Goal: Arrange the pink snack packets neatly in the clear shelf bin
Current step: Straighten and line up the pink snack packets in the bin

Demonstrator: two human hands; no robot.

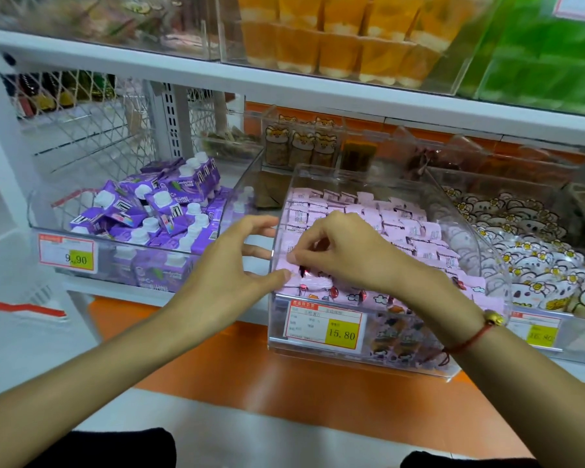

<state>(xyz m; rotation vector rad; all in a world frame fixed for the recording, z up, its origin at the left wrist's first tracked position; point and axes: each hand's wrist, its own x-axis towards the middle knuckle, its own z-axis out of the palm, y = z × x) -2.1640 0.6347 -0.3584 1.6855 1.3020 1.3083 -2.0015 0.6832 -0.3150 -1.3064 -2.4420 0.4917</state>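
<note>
A clear shelf bin (pixel 466 238) stands on the middle shelf, pulled forward, with a price tag reading 15.80 on its front. It holds several pink snack packets (pixel 402 228) laid in rows. My right hand (pixel 348 251) is inside the bin at its front left, fingers curled and pinching a pink packet (pixel 313 282) there. My left hand (pixel 230 268) reaches in over the bin's left wall, fingers spread, with its thumb tip touching the same front packets.
A bin of purple drink cartons (pixel 156 211) with a 9.90 tag sits to the left. A bin of white flower-print packets (pixel 527 251) sits to the right. Small bear-print jars (pixel 301 143) stand behind. An orange ledge (pixel 284 376) runs below the bins.
</note>
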